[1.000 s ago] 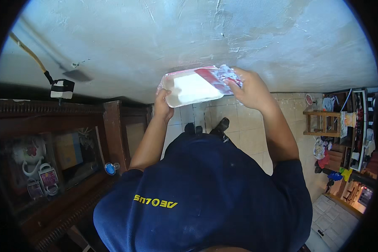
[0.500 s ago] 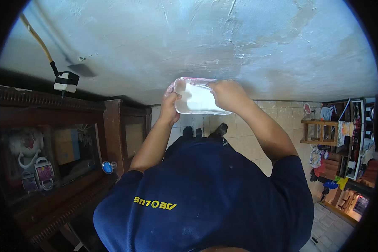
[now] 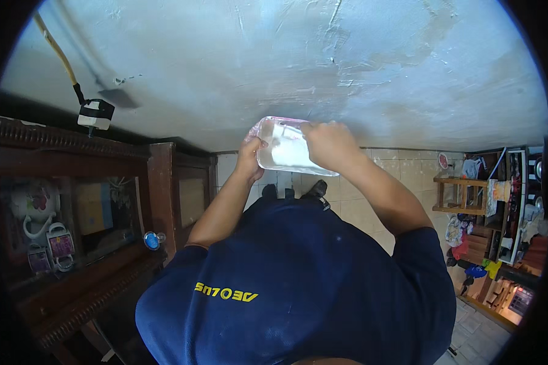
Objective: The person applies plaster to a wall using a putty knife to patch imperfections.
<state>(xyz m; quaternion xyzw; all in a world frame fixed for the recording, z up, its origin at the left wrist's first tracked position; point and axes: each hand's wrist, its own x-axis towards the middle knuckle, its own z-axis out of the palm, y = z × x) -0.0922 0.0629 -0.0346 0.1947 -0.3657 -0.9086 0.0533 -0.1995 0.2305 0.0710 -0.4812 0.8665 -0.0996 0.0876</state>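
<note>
nearest, one dark blue shirt (image 3: 298, 261), yellow lettering on the chest. one shallow white tray (image 3: 273, 163), held up in the air beyond the shirt and before the wall, pale inside, with a pinkish far rim and a bright patch on its floor. one left hand (image 3: 249, 159), closed on the tray's left end, thumb over the rim. one right hand (image 3: 333, 146), curled over the tray's right end, fingertips inside near the far edge; whether it grips anything cannot be told. change noted: a second ago a flat red-and-white piece showed in the right hand, laid across the tray's right end; it is now mostly or wholly hidden, and the hand has come in over the tray. as judged, the work in hand is now within the tray, the left hand steadying it. below the tray, dark shoes (image 3: 314, 189) on a tiled floor (image 3: 386, 173). left, one brown wooden cabinet (image 3: 161, 201), glass-fronted, white crockery (image 3: 36, 201) behind the pane. beyond, one pale wall (image 3: 274, 67), streaked and rough; before its left part, one black-and-white box (image 3: 96, 114) on a yellowish cable (image 3: 56, 50). far right, one wooden stool (image 3: 461, 195).
</note>
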